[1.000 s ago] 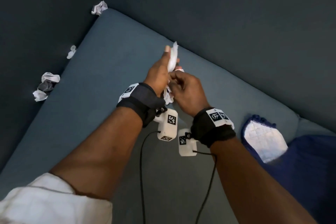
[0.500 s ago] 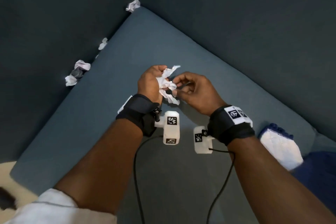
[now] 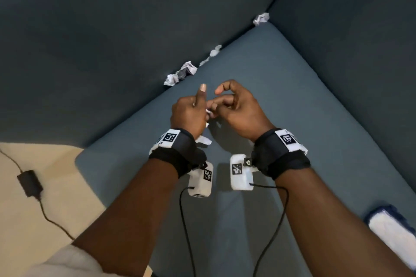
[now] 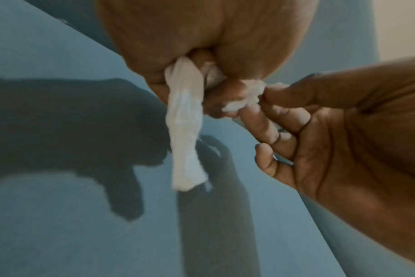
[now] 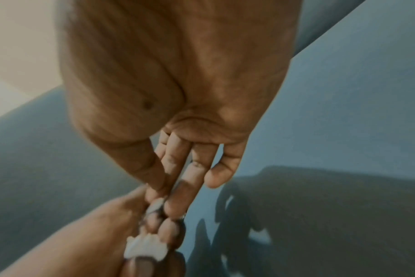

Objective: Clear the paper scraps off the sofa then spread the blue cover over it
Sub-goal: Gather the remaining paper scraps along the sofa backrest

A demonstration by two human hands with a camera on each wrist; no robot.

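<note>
My left hand (image 3: 189,112) grips a bunch of white paper scraps (image 3: 203,140) in its fist above the blue-grey sofa seat (image 3: 292,130). In the left wrist view a long strip (image 4: 185,131) hangs from that fist (image 4: 201,37). My right hand (image 3: 236,105) meets it, and its fingertips (image 4: 268,97) pinch the wad (image 4: 246,97) sticking out of the fist. Three more crumpled scraps (image 3: 182,72) (image 3: 215,50) (image 3: 261,18) lie along the crease by the sofa arm. The folded blue cover (image 3: 391,231), white side up, lies at the lower right.
The dark sofa arm (image 3: 112,40) and backrest (image 3: 360,29) wall in the seat on two sides. A beige floor (image 3: 33,220) shows at lower left with a black power adapter (image 3: 29,183) and its cord. Wrist camera cables hang under both forearms.
The tall strip that stood up between the hands is now bunched into the left fist. The view has swung left, so the floor shows and the cover sits at the frame's edge.
</note>
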